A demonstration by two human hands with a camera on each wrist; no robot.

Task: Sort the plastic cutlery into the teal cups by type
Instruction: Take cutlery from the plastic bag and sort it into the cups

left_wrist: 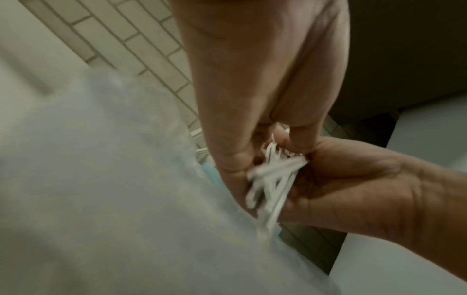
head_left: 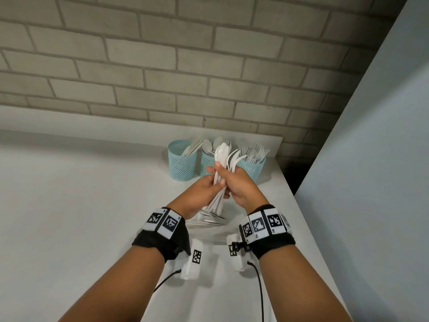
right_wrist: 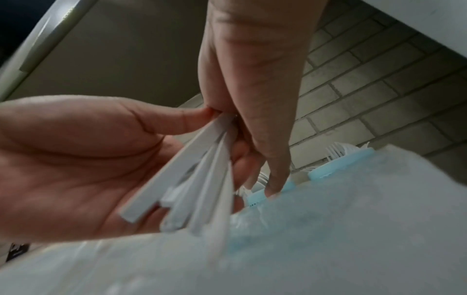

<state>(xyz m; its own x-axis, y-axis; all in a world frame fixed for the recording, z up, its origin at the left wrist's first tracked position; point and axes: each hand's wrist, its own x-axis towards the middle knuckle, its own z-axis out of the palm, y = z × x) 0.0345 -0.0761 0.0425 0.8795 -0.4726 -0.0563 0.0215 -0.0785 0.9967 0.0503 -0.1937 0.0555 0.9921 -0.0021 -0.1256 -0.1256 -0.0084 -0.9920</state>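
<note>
Your left hand (head_left: 203, 190) and right hand (head_left: 239, 184) together clamp one bundle of white cutlery (head_left: 224, 163) upright above the tabletop (head_left: 81, 205), likely to pick types apart for the teal cups (head_left: 182, 162).

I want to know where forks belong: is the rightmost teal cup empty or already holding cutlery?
Already holding cutlery. The rightmost teal cup stands upright, white forks sticking out, tines up.

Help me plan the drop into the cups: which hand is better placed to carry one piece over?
Probably the right hand: it grips the bundle of white plastic cutlery higher, nearer the three teal mesh cups, while the left hand holds the handles.
</note>
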